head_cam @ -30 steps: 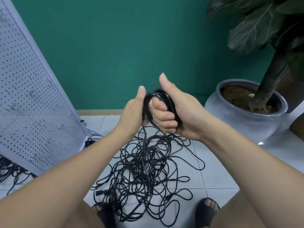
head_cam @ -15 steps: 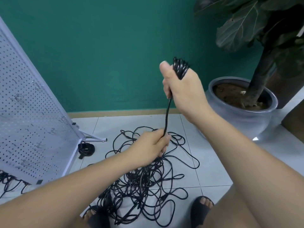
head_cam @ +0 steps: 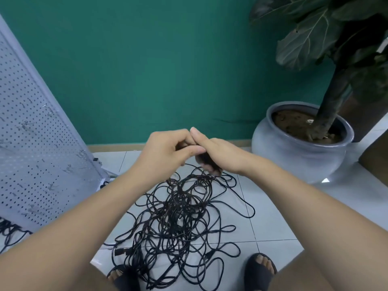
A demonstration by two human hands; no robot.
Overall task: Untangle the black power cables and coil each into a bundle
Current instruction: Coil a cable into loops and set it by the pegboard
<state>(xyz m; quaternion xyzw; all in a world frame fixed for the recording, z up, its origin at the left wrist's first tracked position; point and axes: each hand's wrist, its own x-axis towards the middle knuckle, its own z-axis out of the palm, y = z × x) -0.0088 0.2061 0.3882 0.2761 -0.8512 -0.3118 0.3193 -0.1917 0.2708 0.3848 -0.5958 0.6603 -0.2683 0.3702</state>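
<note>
Head view: both hands meet at the middle of the frame, above the floor (head_cam: 270,223). The right hand (head_cam: 220,156) has its fingers curled round a small coiled bundle (head_cam: 202,159) of black cable, which shows only as a dark, blurred lump under the palm. The left hand (head_cam: 164,153) is narrow, its fingertips curled in against the right thumb, and it seems to pinch the bundle's upper edge, though blur hides the exact grip. At 6 o'clock from the hands, a tangle of black cables (head_cam: 178,217) sprawls on the pale tiles in thin, glossy, overlapping loops. A plug end (head_cam: 119,252) lies at its 8 o'clock edge. A white pegboard (head_cam: 31,143) leans at 9 o'clock and a grey plant pot (head_cam: 294,156) stands at 3 o'clock.
</note>
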